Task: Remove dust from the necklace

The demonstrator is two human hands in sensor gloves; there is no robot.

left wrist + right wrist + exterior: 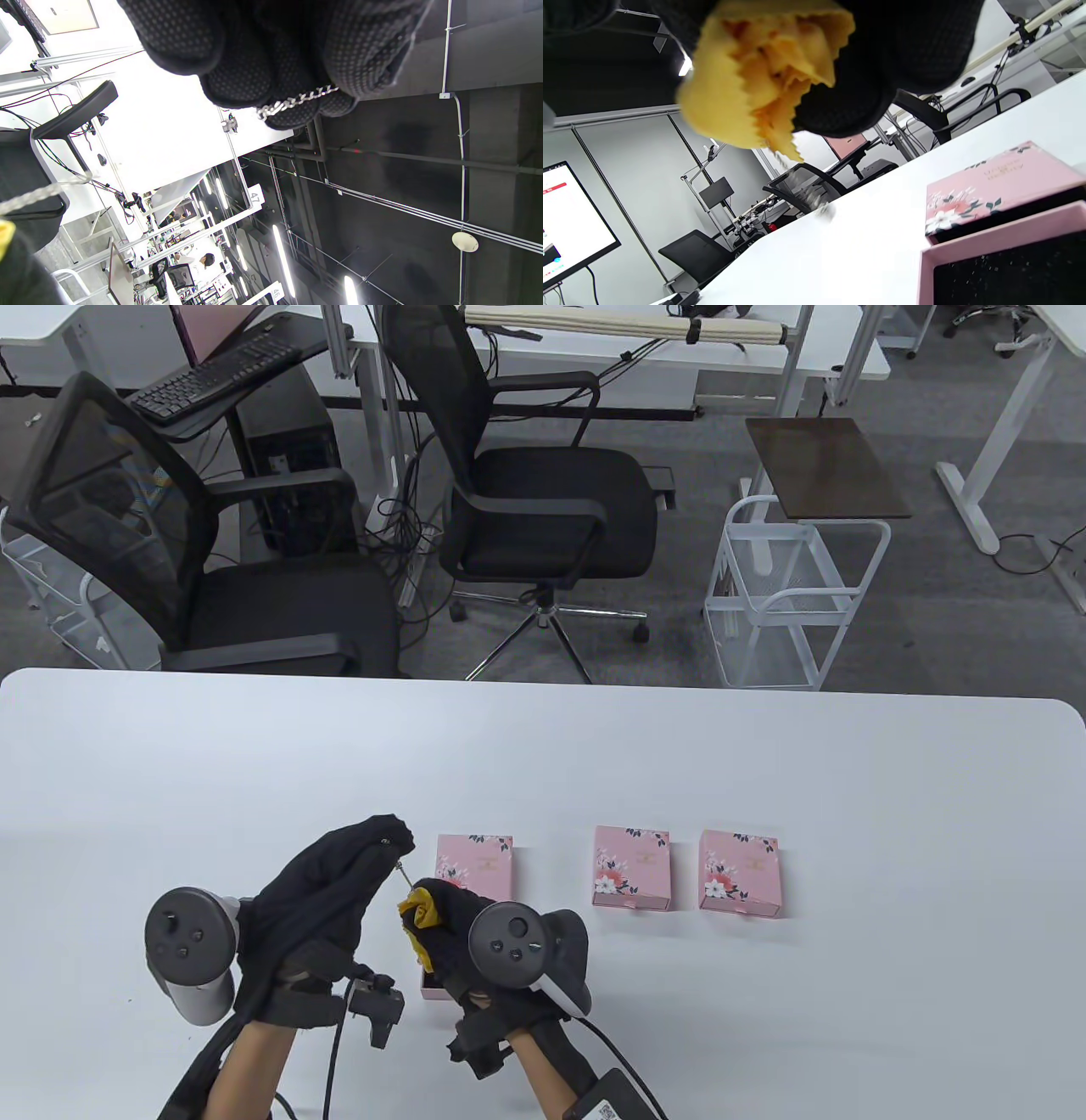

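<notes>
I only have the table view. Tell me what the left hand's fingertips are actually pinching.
Observer: In the left wrist view the left hand pinches a silver chain necklace between its fingertips.
Operator: Confirm the cloth's edge.
Observer: The right wrist view shows the yellow cloth has a zigzag edge, bunched in the right hand.
Operator: Report the open box's inside.
Observer: The open pink box has a black lining.

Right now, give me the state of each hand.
Left hand: fingers pinch the necklace chain.
Right hand: fingers grip the yellow cloth.
</notes>
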